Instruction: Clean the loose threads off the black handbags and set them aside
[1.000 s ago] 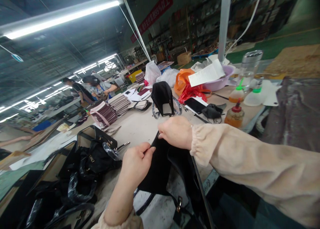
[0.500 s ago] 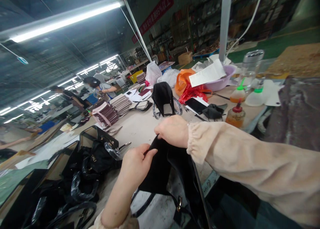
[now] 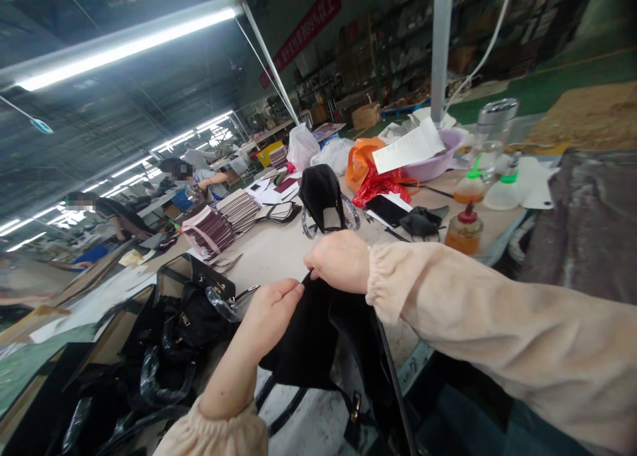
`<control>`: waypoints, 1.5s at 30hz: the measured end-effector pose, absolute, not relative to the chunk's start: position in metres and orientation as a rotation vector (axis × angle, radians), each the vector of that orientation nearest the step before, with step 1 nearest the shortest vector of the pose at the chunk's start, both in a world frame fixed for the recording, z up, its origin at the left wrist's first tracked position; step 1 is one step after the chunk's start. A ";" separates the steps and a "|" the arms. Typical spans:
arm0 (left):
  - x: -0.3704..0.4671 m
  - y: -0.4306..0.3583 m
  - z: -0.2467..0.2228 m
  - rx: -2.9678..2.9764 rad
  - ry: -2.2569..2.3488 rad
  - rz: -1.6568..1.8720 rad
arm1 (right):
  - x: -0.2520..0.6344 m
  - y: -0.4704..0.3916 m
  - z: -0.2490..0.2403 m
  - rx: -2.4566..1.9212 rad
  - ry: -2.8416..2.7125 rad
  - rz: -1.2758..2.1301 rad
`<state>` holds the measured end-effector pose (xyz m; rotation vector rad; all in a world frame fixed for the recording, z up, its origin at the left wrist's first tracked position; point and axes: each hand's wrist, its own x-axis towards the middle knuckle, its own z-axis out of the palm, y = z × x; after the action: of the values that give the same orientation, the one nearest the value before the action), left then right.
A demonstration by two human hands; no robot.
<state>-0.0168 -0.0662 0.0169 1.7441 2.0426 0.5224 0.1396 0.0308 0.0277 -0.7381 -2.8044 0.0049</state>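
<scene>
A black handbag [image 3: 308,343] hangs beneath my two hands at the near edge of the table, its strap and a gold-coloured ring showing lower down. My left hand [image 3: 273,310] pinches its upper edge between thumb and fingers. Close beside it, my right hand [image 3: 341,260] is closed on the same edge, fingertips turned down and partly hidden. Just beyond my hands, another black bag [image 3: 322,194] stands upright, its handles wrapped in clear plastic. To the left lies a heap of black handbags [image 3: 169,336] with plastic-wrapped handles and tan insides.
Stacks of maroon-edged pieces [image 3: 206,230] lie left of centre. On the right are a black phone [image 3: 387,210], a red-capped bottle [image 3: 464,230], green-capped bottles, a glass jar [image 3: 497,134] and a purple basin [image 3: 438,164]. A metal post [image 3: 440,51] rises behind. Two people work at far left.
My left hand has shifted slightly up and left along the bag's edge, its thumb now closer to the fingers. The right hand keeps its hold. A background person has moved left.
</scene>
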 end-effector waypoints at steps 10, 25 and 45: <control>-0.015 -0.079 0.021 1.798 1.995 0.492 | 0.139 0.033 0.025 -0.728 -2.802 0.020; -0.022 -0.062 0.003 1.710 2.089 0.627 | 0.137 0.036 0.024 -0.741 -2.798 -0.009; -0.023 -0.054 0.009 1.802 2.165 0.842 | 0.138 0.035 0.026 -0.744 -2.808 0.027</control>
<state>-0.0232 -0.0538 0.0088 1.8022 2.1654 0.8421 0.1384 0.0351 0.0257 -0.7436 -2.8079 0.0274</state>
